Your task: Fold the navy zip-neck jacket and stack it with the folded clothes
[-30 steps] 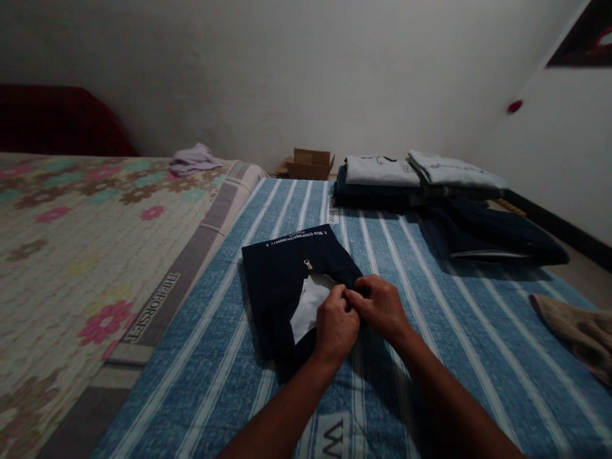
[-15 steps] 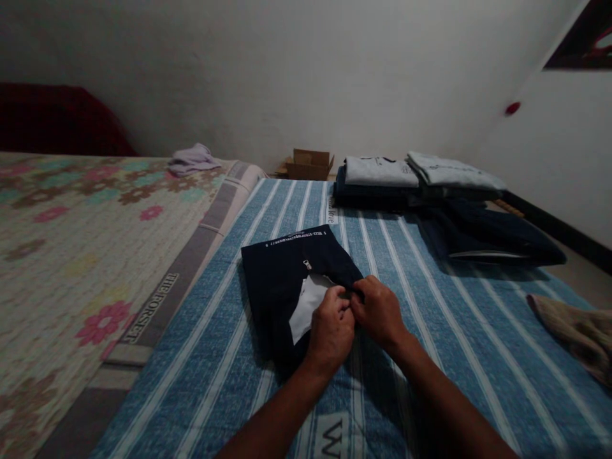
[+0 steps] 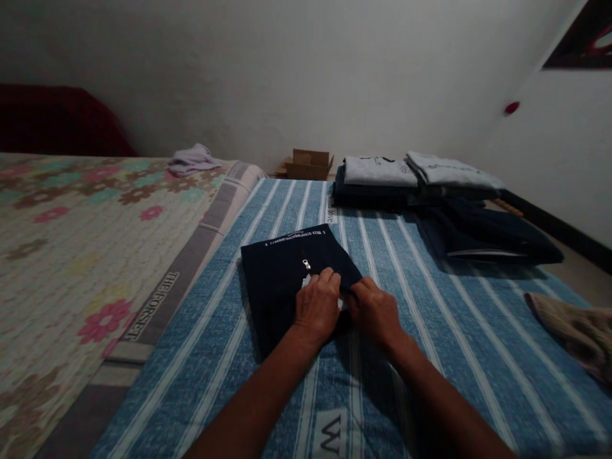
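A folded navy garment (image 3: 275, 274) with white lettering along its far edge lies on the blue striped bedspread (image 3: 210, 363). A silver zipper pull (image 3: 306, 264) hangs near its middle. My left hand (image 3: 319, 303) is over the zip opening, its fingers curled closed on the cloth. It covers most of the white lining, and only small bits of white show around the fingers. My right hand (image 3: 375, 309) pinches the garment's near right edge, close beside the left hand. The fingertips of both hands are partly hidden.
Folded grey shirts (image 3: 380, 172) lie on dark clothes at the back right, with a dark folded garment (image 3: 497, 239) before them. A tan cloth (image 3: 571, 328) lies at the right edge. A flowered quilt (image 3: 138, 255) borders the left, with a lilac cloth (image 3: 194, 159). A cardboard box (image 3: 308, 166) stands behind.
My left hand has moved up and left over the opening, and much less white lining shows. My right hand stays at the garment's right edge, nearly unmoved.
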Demonstrator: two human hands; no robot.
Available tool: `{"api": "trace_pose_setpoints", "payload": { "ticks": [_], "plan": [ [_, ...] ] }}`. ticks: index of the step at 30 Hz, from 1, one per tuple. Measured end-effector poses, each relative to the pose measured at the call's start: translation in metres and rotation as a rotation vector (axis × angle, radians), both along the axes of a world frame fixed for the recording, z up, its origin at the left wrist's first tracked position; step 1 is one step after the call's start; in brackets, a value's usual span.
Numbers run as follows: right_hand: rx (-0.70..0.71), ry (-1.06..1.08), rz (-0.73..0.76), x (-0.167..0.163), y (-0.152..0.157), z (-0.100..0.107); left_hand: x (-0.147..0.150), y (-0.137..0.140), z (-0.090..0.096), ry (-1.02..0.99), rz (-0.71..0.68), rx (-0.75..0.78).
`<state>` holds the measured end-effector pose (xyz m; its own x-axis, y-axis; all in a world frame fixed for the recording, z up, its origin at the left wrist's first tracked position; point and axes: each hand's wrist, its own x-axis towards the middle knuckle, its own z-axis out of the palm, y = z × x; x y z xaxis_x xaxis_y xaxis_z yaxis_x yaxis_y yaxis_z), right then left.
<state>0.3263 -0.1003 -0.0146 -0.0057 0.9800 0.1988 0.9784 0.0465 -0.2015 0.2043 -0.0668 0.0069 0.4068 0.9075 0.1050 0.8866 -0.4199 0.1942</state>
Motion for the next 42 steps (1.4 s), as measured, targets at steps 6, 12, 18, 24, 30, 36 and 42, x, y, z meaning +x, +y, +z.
{"api": "trace_pose_setpoints", "payload": {
  "ticks": [6, 12, 18, 24, 30, 36, 42],
  "plan": [
    [-0.020, -0.111, 0.040, -0.005, -0.008, 0.004, 0.000, 0.002, -0.004, -0.003, 0.038, 0.004],
    [0.013, -0.126, 0.054, -0.007, -0.013, 0.002, 0.004, 0.001, -0.001, -0.040, 0.074, -0.005],
    [0.092, -0.152, 0.023, -0.007, -0.019, -0.002, 0.007, -0.005, -0.005, -0.032, 0.105, 0.045],
    [0.101, -0.167, 0.001, -0.010, -0.024, -0.004, 0.006, -0.006, -0.005, -0.027, 0.097, 0.043],
    [0.099, -0.150, 0.001, -0.010, -0.026, -0.007, -0.004, -0.011, 0.006, -0.120, 0.032, 0.009],
    [0.206, -0.175, -0.027, -0.012, -0.028, -0.005, -0.032, -0.010, 0.025, -0.103, 0.007, 0.199],
    [0.479, -0.119, 0.127, -0.022, -0.014, -0.014, -0.048, -0.008, 0.022, -0.130, -0.033, 0.194]
  ]
}}
